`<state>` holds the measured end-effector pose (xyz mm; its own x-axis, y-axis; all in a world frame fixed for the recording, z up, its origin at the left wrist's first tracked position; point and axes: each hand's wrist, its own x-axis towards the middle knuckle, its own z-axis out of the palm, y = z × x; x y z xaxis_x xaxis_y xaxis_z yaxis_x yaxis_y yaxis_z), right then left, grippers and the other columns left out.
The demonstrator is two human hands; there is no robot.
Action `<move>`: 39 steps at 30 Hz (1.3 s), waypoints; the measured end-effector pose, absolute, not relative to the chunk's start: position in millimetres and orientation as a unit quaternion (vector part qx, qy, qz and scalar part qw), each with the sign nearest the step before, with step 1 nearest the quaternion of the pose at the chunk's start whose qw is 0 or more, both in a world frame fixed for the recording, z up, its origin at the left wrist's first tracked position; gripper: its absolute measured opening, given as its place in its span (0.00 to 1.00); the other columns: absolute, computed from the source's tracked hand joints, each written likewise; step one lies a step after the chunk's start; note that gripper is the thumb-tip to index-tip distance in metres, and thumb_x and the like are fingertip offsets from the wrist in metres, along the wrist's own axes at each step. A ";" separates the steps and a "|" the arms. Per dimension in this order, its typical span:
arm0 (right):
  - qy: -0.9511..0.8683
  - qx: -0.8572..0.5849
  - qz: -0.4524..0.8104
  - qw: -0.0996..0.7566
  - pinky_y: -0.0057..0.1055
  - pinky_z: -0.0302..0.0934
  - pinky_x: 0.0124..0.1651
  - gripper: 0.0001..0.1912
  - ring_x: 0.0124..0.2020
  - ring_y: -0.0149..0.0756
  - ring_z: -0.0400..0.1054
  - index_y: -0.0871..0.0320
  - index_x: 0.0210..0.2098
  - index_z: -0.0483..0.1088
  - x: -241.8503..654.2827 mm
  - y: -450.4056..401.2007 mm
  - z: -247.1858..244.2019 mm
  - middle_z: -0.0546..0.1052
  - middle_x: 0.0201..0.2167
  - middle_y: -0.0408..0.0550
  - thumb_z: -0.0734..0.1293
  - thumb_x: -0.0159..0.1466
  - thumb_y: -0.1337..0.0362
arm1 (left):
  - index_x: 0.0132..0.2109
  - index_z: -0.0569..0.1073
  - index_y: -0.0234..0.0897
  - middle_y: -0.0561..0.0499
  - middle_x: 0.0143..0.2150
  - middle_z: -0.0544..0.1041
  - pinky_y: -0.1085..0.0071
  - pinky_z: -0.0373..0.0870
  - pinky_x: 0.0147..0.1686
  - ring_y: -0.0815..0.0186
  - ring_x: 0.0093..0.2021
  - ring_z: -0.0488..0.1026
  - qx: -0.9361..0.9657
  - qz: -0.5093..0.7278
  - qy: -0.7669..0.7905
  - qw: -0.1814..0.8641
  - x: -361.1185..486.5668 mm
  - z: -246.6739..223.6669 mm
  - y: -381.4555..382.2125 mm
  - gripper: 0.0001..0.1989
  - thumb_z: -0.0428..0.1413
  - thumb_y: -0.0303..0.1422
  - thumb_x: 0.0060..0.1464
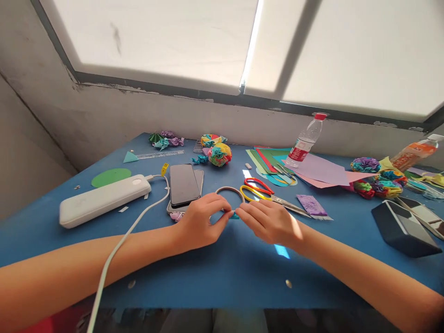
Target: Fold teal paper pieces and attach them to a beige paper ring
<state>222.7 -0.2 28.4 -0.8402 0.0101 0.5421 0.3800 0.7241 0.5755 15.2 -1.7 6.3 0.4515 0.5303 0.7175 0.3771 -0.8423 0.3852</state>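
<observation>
Near the middle of the table, my left hand (204, 219) is closed in a pinch with thumb and fingertips together. My right hand (268, 219) meets it fingertip to fingertip, its fingers pressed together. Between the fingertips a bit of a small teal paper piece (236, 215) shows; the fingers cover most of it. Just behind the hands lies a ring-shaped roll of tape (233, 188), partly hidden by them. Scissors (274, 196) with red and yellow handles lie behind my right hand, their blades pointing right. A dark-screened phone (184, 185) is behind my left hand.
A white power bank (104, 201) trails a cable (130, 226) across my left forearm. Pleated paper balls (219, 154) stand at the back. An upright water bottle (307, 141) is by the coloured paper sheets (319, 169). A dark box (404, 229) sits at right.
</observation>
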 end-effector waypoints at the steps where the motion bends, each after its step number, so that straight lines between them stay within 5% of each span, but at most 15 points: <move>1: -0.889 -0.120 -0.350 0.268 0.30 0.62 0.30 0.09 0.29 0.32 0.70 0.66 0.40 0.68 222.5 1.0 27.1 0.77 0.31 0.50 0.57 0.64 0.74 | 0.35 0.71 0.35 0.49 0.31 0.74 0.70 0.70 0.36 0.67 0.33 0.70 0.850 0.451 0.261 0.081 13.7 6.3 -0.1 0.03 0.52 0.26 0.56; 12: -0.891 -0.193 -0.283 0.297 0.30 0.63 0.32 0.10 0.31 0.33 0.71 0.67 0.43 0.67 221.9 -13.1 13.8 0.76 0.32 0.52 0.59 0.63 0.75 | 0.38 0.71 0.32 0.47 0.30 0.74 0.68 0.69 0.31 0.64 0.30 0.69 0.904 0.350 0.189 -0.156 15.9 6.0 2.7 0.08 0.47 0.24 0.58; 22: -0.894 -0.081 -0.310 0.313 0.34 0.69 0.37 0.11 0.38 0.38 0.73 0.69 0.40 0.70 230.4 -13.7 26.1 0.79 0.36 0.55 0.58 0.64 0.72 | 0.31 0.74 0.35 0.53 0.24 0.73 0.73 0.65 0.27 0.71 0.25 0.65 0.849 0.433 0.267 0.141 22.9 7.7 -16.2 0.07 0.53 0.26 0.56; 39: -0.903 -0.107 -0.293 0.297 0.35 0.67 0.35 0.12 0.35 0.39 0.72 0.69 0.38 0.69 224.3 -16.1 23.9 0.78 0.33 0.55 0.55 0.65 0.73 | 0.29 0.74 0.35 0.54 0.22 0.71 0.75 0.62 0.27 0.71 0.25 0.64 0.839 0.394 0.309 0.213 22.7 9.7 -18.9 0.08 0.54 0.25 0.55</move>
<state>224.3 -16.1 23.9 -0.8008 0.0193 0.5986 0.3668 0.8059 0.4647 22.7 -18.9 9.7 0.4989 0.6867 0.5287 0.3516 -0.7180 0.6008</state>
